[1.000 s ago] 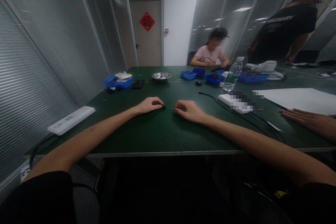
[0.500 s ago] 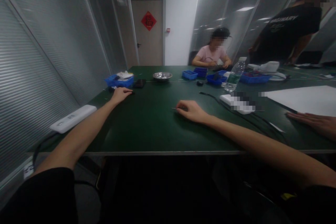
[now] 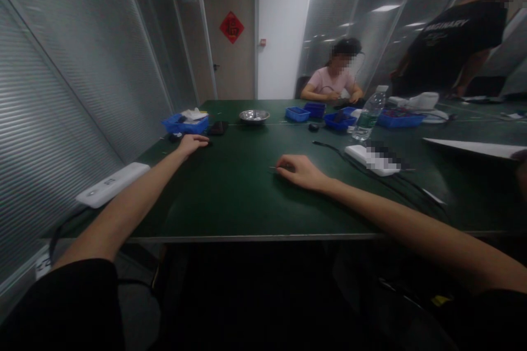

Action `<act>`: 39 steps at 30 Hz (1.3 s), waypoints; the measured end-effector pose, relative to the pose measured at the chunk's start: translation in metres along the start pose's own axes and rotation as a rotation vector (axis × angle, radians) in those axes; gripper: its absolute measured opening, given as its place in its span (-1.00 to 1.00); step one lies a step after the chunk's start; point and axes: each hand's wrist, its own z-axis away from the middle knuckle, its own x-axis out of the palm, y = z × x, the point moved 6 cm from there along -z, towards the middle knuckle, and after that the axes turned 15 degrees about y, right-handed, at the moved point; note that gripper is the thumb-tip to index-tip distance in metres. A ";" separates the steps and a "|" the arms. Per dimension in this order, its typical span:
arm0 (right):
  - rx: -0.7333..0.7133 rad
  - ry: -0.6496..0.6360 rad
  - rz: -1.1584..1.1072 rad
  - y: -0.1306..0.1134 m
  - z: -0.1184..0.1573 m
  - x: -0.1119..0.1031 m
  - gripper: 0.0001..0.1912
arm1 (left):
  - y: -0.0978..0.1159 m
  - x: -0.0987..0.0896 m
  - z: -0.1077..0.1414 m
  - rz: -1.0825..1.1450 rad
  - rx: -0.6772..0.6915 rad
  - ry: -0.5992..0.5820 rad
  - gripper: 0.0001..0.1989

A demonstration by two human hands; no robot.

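Observation:
On the left side of the green table [image 3: 222, 197], my left hand [image 3: 192, 144] rests with its fingers closed together at a small black object [image 3: 209, 143], too small and dark to name. Just beyond it are a black phone-like slab [image 3: 218, 128] and a blue basket [image 3: 187, 124] holding white paper or cloth. Nearer the middle, my right hand [image 3: 302, 171] lies on its side on the tabletop, thumb and forefinger pinched. A thin metal pin-like tool [image 3: 272, 168] sticks out leftward from the pinch; the rest of it is hidden in the curled fingers.
A steel bowl [image 3: 254, 116] stands farther back. Blue baskets [image 3: 297, 114], a water bottle [image 3: 369, 115], a white power strip [image 3: 366, 160] and cables lie right. Another white device [image 3: 113, 184] sits beside my left forearm. One person sits opposite; another stands right. A white board [image 3: 473, 148] is tilted.
The white board at the right has been tilted up from the table, and the other person's hand beside it has shifted to the right edge. Both my hands stay nearly in place.

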 end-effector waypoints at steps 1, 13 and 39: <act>-0.002 0.000 0.000 0.000 0.000 0.000 -0.82 | 0.001 0.001 0.001 0.001 -0.015 0.003 -0.65; -0.041 -0.021 0.030 0.004 -0.006 0.010 -0.84 | 0.000 0.004 -0.002 0.019 -0.008 0.000 -0.61; -0.141 -0.024 0.057 0.007 -0.001 0.012 -0.79 | 0.142 0.092 0.188 0.224 0.733 -0.674 -0.74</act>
